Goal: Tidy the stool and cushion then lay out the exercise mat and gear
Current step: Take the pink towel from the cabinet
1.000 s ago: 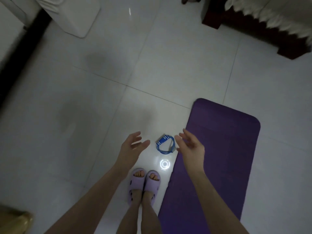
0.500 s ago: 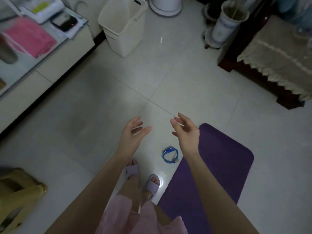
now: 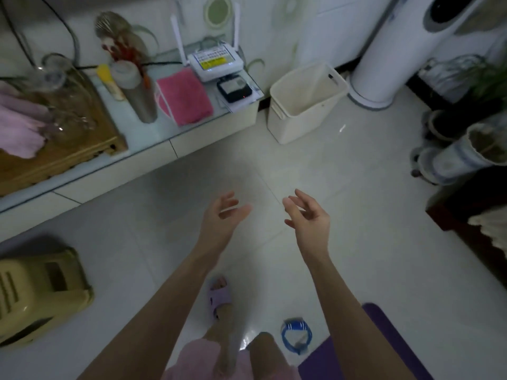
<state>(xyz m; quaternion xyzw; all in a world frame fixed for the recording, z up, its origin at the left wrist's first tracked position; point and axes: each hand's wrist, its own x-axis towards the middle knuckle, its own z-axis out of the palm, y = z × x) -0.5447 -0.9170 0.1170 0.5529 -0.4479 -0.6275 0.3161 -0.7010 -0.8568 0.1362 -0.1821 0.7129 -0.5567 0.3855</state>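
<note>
Mat (image 3: 384, 349), purple, lies on the floor at lower right, cut off by the frame and partly behind the right forearm. Blue band (image 3: 296, 335) sits just beside it. Left hand (image 3: 219, 218) and right hand (image 3: 308, 218) hover empty, fingers spread. Stool (image 3: 35, 294) stands blurred at left.
</note>
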